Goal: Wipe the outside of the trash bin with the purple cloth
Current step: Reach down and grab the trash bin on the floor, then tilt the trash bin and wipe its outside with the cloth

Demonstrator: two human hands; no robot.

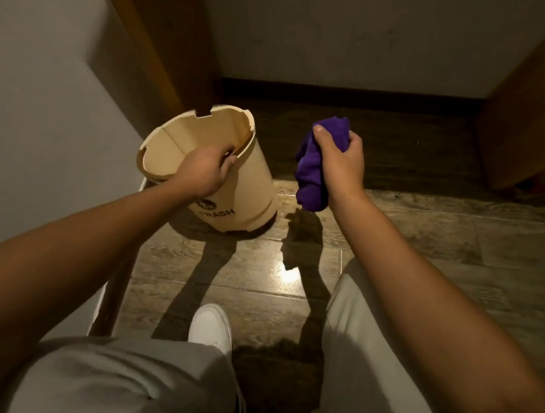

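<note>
A beige round trash bin with dark "TRASH" lettering stands on the wooden floor, tilted a little toward the left. My left hand grips its near rim, fingers curled over the edge into the bin. To the right of the bin, held in the air and apart from it, is the bunched purple cloth. My right hand is shut on the cloth, thumb pointing up. The bin looks empty inside.
A white panel or wall runs along the left, close to the bin. A wooden door frame stands behind the bin and wooden furniture at the right. My white shoe and light trousers are below.
</note>
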